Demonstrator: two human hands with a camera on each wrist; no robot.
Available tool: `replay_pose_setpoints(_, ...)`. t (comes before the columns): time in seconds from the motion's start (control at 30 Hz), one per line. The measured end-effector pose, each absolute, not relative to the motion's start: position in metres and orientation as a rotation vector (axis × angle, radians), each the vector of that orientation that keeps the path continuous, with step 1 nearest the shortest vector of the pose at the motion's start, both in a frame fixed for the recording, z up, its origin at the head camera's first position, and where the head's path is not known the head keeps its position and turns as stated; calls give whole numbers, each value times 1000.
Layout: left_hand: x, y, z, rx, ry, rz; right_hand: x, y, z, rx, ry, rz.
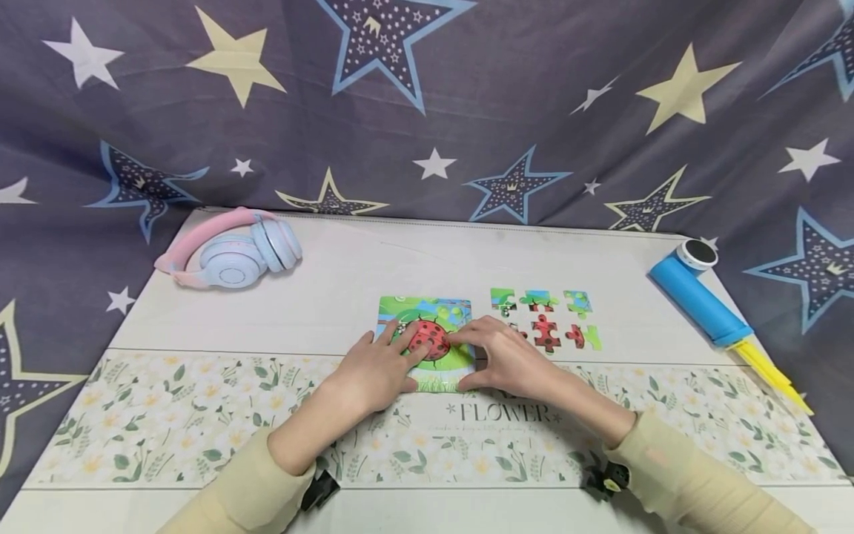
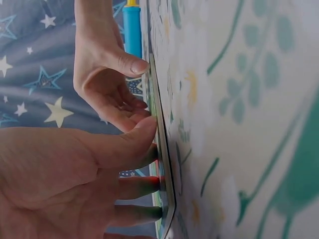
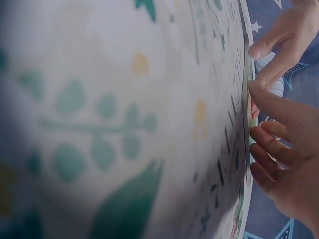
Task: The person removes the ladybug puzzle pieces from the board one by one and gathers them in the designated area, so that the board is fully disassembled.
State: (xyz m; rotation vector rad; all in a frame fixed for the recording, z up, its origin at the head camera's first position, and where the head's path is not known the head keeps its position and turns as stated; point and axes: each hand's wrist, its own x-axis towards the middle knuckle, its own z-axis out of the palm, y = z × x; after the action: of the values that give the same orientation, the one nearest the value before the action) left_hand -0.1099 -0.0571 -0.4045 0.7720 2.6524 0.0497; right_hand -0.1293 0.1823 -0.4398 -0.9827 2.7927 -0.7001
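A square ladybug picture board (image 1: pixel 434 371) lies flat on the table in the head view, its red ladybug in the middle of green and blue. My left hand (image 1: pixel 376 371) rests on its left side with straight, spread fingers, the thumb by the near edge. From the right, my right hand (image 1: pixel 510 356) touches the board, index finger beside the ladybug and thumb at the near right corner. Both wrist views show fingertips on the board's surface and its thin edge. Several loose jigsaw pieces (image 1: pixel 545 334) lie in two rows beyond my right hand, which partly hides one.
Pink and light-blue headphones (image 1: pixel 233 256) lie at the back left. On the right is a blue tube-shaped object (image 1: pixel 700 300) with a yellow end and a round dark-topped part. A flowered band (image 1: pixel 220 415) crosses the table, and a starry curtain (image 1: pixel 414 133) hangs behind.
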Motion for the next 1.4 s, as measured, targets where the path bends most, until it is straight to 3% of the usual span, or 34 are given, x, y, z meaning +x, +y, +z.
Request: replay_pose_setpoints(1.4, -110, -56, -408, 786, 2686, -2, -126, 182, -439, -995, 2727, -853)
